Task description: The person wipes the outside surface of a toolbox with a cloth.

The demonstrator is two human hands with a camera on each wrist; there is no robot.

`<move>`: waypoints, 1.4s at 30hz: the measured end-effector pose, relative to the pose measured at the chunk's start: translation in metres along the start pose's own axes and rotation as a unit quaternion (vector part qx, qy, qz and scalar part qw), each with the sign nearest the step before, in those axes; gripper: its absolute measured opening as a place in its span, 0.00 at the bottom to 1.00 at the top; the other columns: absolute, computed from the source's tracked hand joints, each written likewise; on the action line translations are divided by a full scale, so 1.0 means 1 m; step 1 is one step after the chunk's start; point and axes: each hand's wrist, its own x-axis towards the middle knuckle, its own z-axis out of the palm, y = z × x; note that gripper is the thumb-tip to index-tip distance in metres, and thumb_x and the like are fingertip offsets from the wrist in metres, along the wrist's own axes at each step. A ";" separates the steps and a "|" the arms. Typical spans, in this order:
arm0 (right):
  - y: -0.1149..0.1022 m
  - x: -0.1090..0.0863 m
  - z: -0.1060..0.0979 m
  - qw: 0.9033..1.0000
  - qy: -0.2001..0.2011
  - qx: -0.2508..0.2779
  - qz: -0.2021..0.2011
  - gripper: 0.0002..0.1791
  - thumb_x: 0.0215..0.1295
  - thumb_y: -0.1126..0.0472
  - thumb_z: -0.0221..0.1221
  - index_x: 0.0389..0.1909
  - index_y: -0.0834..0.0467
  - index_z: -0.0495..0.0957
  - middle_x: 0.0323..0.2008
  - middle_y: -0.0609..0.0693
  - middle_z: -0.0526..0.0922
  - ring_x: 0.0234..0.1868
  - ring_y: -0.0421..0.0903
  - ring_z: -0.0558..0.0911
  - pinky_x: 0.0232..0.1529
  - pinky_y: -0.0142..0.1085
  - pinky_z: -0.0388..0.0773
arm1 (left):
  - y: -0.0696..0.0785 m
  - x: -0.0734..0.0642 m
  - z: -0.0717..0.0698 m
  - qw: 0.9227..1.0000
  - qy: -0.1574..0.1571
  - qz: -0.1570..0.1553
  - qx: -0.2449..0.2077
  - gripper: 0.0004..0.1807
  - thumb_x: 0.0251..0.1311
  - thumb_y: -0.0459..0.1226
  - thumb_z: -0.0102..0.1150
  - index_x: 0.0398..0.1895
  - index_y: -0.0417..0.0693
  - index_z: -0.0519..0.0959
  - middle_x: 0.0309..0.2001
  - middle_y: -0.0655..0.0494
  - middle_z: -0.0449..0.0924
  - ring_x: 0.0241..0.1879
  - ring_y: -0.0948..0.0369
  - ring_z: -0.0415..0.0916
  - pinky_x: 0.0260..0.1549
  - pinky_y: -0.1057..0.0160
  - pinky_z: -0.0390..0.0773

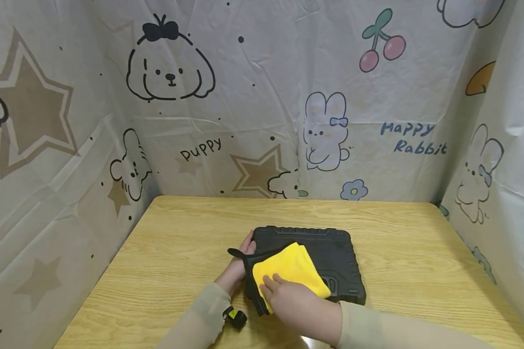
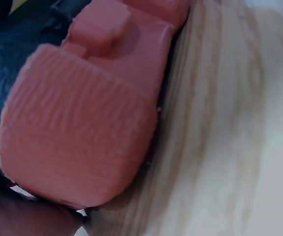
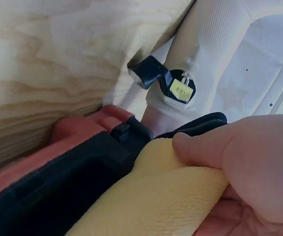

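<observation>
A black hard plastic case [image 1: 327,261] lies on the table, with a red latch or handle part [image 2: 77,128] along its near side. My left hand [image 1: 237,266] holds the case's left edge, partly hidden by the cloth. Over the lid's left front is a folded yellow cloth [image 1: 288,266] with a black border and one dark corner sticking out to the left. My right hand [image 1: 297,305] lies over the cloth; in the right wrist view its thumb grips the yellow fabric against the curled fingers.
A small black wrist camera [image 1: 236,317] sits on the left sleeve, close to the case's front corner. The wood-grain table [image 1: 192,228] is enclosed by hanging cloth walls [image 1: 253,111] printed with cartoon animals.
</observation>
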 end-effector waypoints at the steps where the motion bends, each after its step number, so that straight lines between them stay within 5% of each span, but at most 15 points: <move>1: 0.001 0.001 0.000 1.000 0.000 0.004 0.003 0.24 0.72 0.53 0.62 0.67 0.49 0.78 0.65 0.42 0.80 0.64 0.39 0.80 0.66 0.28 0.75 | 0.000 0.000 0.000 1.000 -0.003 -0.001 -0.004 0.34 0.84 0.44 0.33 0.84 0.44 0.40 0.83 0.36 0.38 0.82 0.37 0.34 0.78 0.34 0.38; 8: 0.016 0.006 0.002 0.995 -0.012 0.089 0.041 0.25 0.71 0.60 0.64 0.68 0.53 0.77 0.66 0.48 0.79 0.62 0.44 0.83 0.56 0.28 0.82 | -0.001 -0.001 0.002 1.000 -0.006 -0.013 -0.019 0.35 0.83 0.45 0.35 0.85 0.49 0.40 0.83 0.39 0.44 0.82 0.39 0.38 0.79 0.35 0.40; 12: 0.031 0.010 0.010 0.981 -0.007 0.180 0.071 0.23 0.72 0.65 0.61 0.67 0.56 0.78 0.65 0.52 0.81 0.62 0.48 0.83 0.55 0.33 0.84 | -0.002 0.000 0.003 1.000 0.021 -0.017 0.005 0.34 0.83 0.46 0.38 0.85 0.50 0.44 0.83 0.40 0.47 0.82 0.40 0.40 0.79 0.36 0.41; 18: 0.054 0.019 0.024 0.956 -0.005 0.268 0.117 0.24 0.69 0.67 0.64 0.66 0.60 0.79 0.66 0.54 0.81 0.66 0.50 0.81 0.65 0.39 0.79 | -0.003 0.003 0.004 0.998 0.031 -0.015 0.046 0.31 0.84 0.42 0.30 0.84 0.44 0.47 0.83 0.39 0.44 0.82 0.41 0.39 0.79 0.38 0.42; 27: 0.078 0.034 0.031 0.941 -0.012 0.296 0.165 0.20 0.73 0.65 0.60 0.64 0.59 0.81 0.63 0.53 0.84 0.63 0.47 0.83 0.67 0.40 0.77 | 0.002 0.002 0.004 0.997 0.028 -0.046 0.052 0.31 0.84 0.44 0.30 0.85 0.52 0.45 0.84 0.44 0.43 0.83 0.42 0.39 0.79 0.36 0.42; 34: 0.090 0.047 0.033 0.937 -0.023 0.297 0.181 0.18 0.74 0.62 0.61 0.61 0.58 0.83 0.55 0.53 0.88 0.48 0.45 0.87 0.65 0.40 0.79 | 0.003 0.002 0.002 0.997 0.026 -0.043 0.051 0.31 0.84 0.44 0.30 0.85 0.53 0.44 0.85 0.46 0.40 0.83 0.43 0.36 0.79 0.37 0.39; 42: 0.097 0.053 0.035 0.929 -0.012 0.309 0.203 0.14 0.75 0.62 0.59 0.56 0.60 0.84 0.47 0.54 0.89 0.42 0.45 0.85 0.64 0.42 0.80 | 0.003 0.002 0.001 0.998 0.023 -0.038 0.050 0.31 0.84 0.44 0.30 0.85 0.55 0.45 0.85 0.47 0.41 0.83 0.44 0.36 0.79 0.38 0.40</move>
